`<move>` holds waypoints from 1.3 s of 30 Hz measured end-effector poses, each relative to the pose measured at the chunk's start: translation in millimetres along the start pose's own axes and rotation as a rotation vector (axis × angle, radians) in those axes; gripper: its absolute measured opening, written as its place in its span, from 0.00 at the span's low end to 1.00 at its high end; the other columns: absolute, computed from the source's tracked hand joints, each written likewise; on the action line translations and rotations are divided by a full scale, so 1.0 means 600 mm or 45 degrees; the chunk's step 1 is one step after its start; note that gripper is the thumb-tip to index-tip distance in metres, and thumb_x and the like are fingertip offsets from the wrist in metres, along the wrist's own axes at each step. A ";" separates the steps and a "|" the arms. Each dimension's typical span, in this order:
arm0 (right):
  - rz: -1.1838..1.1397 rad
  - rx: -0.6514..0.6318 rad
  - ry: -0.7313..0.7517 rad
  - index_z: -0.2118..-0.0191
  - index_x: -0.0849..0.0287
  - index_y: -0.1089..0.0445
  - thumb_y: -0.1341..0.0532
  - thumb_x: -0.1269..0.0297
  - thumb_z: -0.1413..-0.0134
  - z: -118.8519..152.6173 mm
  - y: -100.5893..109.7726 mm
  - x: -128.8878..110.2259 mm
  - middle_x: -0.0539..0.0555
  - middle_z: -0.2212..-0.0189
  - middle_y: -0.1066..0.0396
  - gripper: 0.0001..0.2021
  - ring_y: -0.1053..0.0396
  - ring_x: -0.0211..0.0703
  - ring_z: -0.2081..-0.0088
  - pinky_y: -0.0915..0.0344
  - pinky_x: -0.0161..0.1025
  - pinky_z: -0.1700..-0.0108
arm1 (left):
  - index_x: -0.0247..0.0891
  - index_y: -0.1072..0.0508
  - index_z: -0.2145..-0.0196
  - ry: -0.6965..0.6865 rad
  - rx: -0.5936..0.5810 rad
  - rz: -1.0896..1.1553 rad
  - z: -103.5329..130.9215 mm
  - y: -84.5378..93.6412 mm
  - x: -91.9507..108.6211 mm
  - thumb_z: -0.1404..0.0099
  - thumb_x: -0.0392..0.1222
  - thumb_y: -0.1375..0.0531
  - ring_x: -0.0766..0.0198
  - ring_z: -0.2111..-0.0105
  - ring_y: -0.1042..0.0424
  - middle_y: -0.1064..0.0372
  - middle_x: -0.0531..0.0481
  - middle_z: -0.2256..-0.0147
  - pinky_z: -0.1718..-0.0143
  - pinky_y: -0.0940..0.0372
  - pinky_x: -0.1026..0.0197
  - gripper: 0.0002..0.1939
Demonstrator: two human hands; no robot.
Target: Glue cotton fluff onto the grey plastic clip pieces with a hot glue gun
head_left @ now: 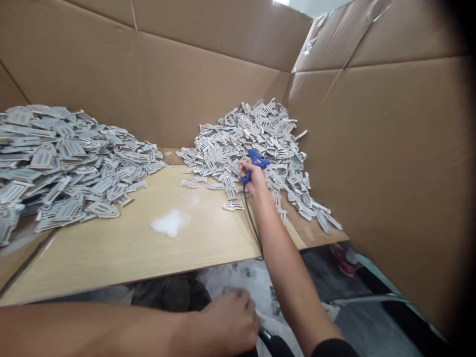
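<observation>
Nearest, the left hand (pixel 232 320) is curled and blurred below the near edge of the surface (pixel 122 258); whether it grips anything, I cannot tell. A white patch (pixel 169 223) lies on the middle of the surface, and one loose gray piece (pixel 233 205) sits right of it, just on the near side of the right heap (pixel 253 129). Farther in, the right hand (pixel 255 176) has its fingers around a blue tool (pixel 256 158), against or just above that heap; contact is unclear. The step in hand seems to be handling this tool at the heap. Moving it from there would call for a steady hold and slack in the black cord (pixel 252 218). The left heap (pixel 74 163) lies well apart, before the cardboard wall (pixel 167 84).
</observation>
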State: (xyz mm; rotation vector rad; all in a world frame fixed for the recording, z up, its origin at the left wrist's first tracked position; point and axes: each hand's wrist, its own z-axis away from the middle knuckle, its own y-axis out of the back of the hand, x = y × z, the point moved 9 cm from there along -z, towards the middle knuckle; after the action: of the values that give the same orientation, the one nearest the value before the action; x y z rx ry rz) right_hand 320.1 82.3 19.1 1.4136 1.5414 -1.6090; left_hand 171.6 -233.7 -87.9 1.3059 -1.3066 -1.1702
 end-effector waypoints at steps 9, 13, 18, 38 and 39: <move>0.981 0.099 0.166 0.71 0.54 0.36 0.35 0.61 0.51 0.009 -0.003 0.001 0.51 0.72 0.28 0.09 0.30 0.42 0.70 0.35 0.37 0.67 | 0.34 0.18 0.49 0.068 0.396 -0.357 -0.009 0.023 -0.002 0.30 0.38 0.42 0.46 0.46 0.23 0.20 0.32 0.50 0.57 0.28 0.48 0.17; 1.539 -0.021 0.378 0.67 0.53 0.32 0.35 0.68 0.51 0.024 -0.031 -0.007 0.55 0.67 0.24 0.06 0.26 0.52 0.62 0.34 0.43 0.56 | 0.35 0.19 0.54 0.494 0.421 -0.246 -0.022 0.163 -0.117 0.33 0.31 0.44 0.47 0.58 0.22 0.20 0.33 0.58 0.62 0.30 0.51 0.15; 1.600 -0.023 0.328 0.67 0.53 0.32 0.35 0.66 0.49 0.024 -0.027 -0.004 0.54 0.69 0.25 0.05 0.27 0.53 0.61 0.34 0.42 0.55 | 0.36 0.19 0.57 1.447 0.220 -0.038 0.104 0.255 -0.412 0.36 0.30 0.41 0.39 0.55 0.23 0.23 0.31 0.61 0.55 0.31 0.46 0.13; 1.531 -1.030 0.183 0.65 0.57 0.28 0.31 0.64 0.58 0.102 -0.141 0.082 0.48 0.70 0.24 0.11 0.30 0.43 0.68 0.39 0.36 0.63 | 0.37 0.27 0.68 1.287 0.440 0.258 0.216 0.128 -0.616 0.40 0.41 0.35 0.50 0.58 0.29 0.26 0.42 0.62 0.53 0.34 0.54 0.06; 1.538 -1.070 0.177 0.65 0.57 0.28 0.31 0.64 0.59 0.107 -0.144 0.086 0.48 0.70 0.25 0.12 0.31 0.42 0.68 0.39 0.35 0.64 | 0.37 0.27 0.68 1.344 0.466 0.271 0.221 0.132 -0.613 0.41 0.42 0.34 0.52 0.60 0.29 0.26 0.43 0.63 0.55 0.35 0.55 0.07</move>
State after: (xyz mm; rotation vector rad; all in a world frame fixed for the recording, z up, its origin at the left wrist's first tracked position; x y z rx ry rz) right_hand 205.4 58.4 -3.2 1.4347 0.8433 -0.1127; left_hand 35.4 135.0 -19.8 1.6416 -0.8169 0.0067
